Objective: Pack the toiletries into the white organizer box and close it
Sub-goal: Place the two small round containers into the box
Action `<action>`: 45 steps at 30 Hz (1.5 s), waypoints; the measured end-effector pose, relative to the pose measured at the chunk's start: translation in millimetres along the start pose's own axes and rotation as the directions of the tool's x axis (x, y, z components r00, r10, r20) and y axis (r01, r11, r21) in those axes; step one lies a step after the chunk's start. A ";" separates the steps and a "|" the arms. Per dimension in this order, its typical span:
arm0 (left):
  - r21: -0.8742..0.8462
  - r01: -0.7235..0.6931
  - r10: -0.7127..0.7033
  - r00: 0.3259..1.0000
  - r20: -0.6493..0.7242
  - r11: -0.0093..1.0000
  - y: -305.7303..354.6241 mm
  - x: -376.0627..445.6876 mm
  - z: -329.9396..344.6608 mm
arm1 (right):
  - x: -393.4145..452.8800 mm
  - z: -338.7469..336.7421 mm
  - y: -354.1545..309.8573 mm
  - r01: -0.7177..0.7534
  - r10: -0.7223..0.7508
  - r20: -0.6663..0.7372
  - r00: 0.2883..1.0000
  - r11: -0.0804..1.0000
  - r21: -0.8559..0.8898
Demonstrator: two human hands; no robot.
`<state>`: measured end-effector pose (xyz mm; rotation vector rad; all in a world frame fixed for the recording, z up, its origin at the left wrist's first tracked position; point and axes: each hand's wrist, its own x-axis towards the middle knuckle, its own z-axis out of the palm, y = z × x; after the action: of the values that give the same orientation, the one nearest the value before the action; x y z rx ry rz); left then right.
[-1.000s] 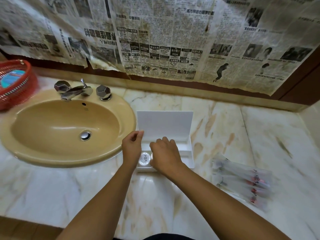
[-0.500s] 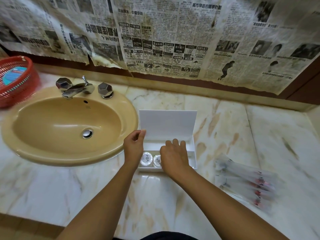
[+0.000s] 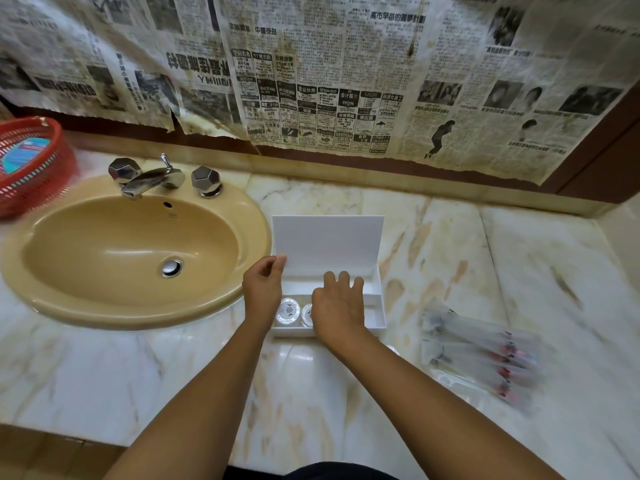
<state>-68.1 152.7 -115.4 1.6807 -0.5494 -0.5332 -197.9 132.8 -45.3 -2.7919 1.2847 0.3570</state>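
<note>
The white organizer box point(image 3: 372, 299) sits open on the marble tabletop point(image 3: 450, 258) just right of the sink point(image 3: 131, 251), its lid point(image 3: 329, 242) standing upright at the back. 2 round foil-topped toiletries point(image 3: 288, 310) already lie side by side in the front left compartment. The left hand point(image 3: 263, 292) pinches the lid's lower left corner between thumb and forefinger, steadying it. The right hand point(image 3: 337, 310) hovers over the box with fingers loosely spread, palm down, holding nothing visible. A blurred bundle of wrapped packets point(image 3: 485, 355) lies on the tabletop to the right, well apart from the box. Packing looks barely begun: those packets remain, then the lid must close.
</note>
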 end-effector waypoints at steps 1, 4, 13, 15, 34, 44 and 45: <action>-0.002 -0.001 0.001 1.000 0.003 1.000 -0.3 -0.2 0.3 | 0.0 -0.1 0.7 -0.004 0.004 0.005 1.000 1.000 0.004; -0.010 0.011 -0.011 1.000 0.006 1.000 -1.0 -0.3 0.5 | -0.6 -0.5 1.3 -0.016 0.016 0.003 1.000 0.999 0.033; 0.011 -0.022 0.022 1.000 -0.013 1.000 -4.0 1.7 1.3 | -29.5 -4.8 12.7 -0.064 0.072 -0.035 0.997 0.979 0.196; 0.011 -0.025 0.025 1.000 -0.013 1.000 -4.2 1.9 1.8 | -41.1 -9.8 21.4 -0.087 0.097 -0.036 0.995 0.972 0.217; -0.038 -0.004 0.004 1.000 -0.008 0.999 -5.6 2.4 0.9 | -73.7 11.6 54.8 -0.244 0.199 0.218 0.955 0.948 0.205; -0.044 0.009 -0.009 1.000 -0.006 0.999 -5.4 2.9 0.7 | -51.5 -16.3 37.0 -0.098 0.059 0.123 0.991 0.937 0.336; -0.042 0.011 -0.011 1.000 -0.007 0.999 -5.1 3.0 0.2 | -46.1 -18.7 33.7 -0.070 0.037 0.101 0.994 0.934 0.350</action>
<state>-65.5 151.5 -120.6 1.6463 -0.5202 -0.5426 -248.8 142.4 -14.8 -2.4164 1.2624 0.2278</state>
